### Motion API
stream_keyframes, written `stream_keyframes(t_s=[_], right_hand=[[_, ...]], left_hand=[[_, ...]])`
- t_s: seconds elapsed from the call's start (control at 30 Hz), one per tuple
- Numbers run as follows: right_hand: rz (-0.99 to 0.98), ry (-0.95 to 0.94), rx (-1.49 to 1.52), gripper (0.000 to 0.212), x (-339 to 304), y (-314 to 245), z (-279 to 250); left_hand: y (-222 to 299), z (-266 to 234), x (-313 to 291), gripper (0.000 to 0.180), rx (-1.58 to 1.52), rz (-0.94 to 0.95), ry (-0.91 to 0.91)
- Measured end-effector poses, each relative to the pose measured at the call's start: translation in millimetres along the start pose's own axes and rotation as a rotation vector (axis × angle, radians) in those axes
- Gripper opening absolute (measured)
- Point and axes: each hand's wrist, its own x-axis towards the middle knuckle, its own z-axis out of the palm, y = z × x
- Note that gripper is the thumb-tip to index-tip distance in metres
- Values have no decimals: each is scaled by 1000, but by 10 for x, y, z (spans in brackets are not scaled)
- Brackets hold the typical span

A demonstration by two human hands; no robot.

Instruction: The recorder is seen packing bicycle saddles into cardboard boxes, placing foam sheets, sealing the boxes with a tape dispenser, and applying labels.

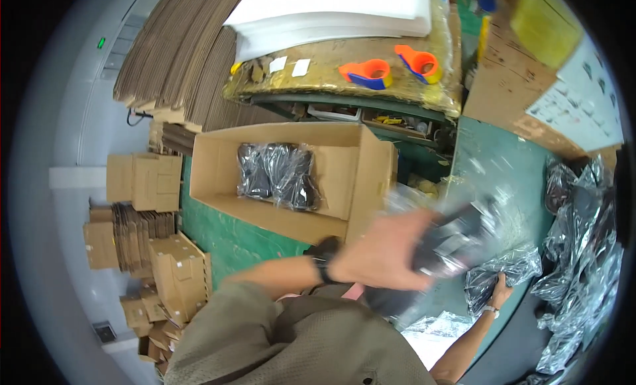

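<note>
My left hand (387, 251), with a dark band at the wrist, grips a black item in a clear plastic bag (457, 236). Motion blurs that item, so its exact kind cannot be made out. Farther right, my right hand (501, 292) has its fingers closed on another bagged black item (482, 286) lying on the green-grey work table (493, 137). To the left of my left hand stands an open cardboard box (285, 219). Several bagged black items (277, 175) lie side by side inside it, toward its left end.
A pile of bagged black items (583, 233) lines the right side. Beyond the box, a bench (318, 50) carries white foam sheets (338, 21) and two orange tape dispensers (371, 74). Flattened cardboard (175, 50) is stacked at the far left, with more cartons (175, 272) below.
</note>
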Motion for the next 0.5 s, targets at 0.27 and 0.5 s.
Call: stream_keyframes(t_s=[0.27, 0.5], right_hand=[[-294, 17, -219, 57, -1135, -1198, 49], [-348, -597, 316, 56, -3837, -3641, 184]], left_hand=[[-2279, -1919, -813, 66, 507, -206, 46], [-5229, -823, -620, 28, 1188, 559, -754]])
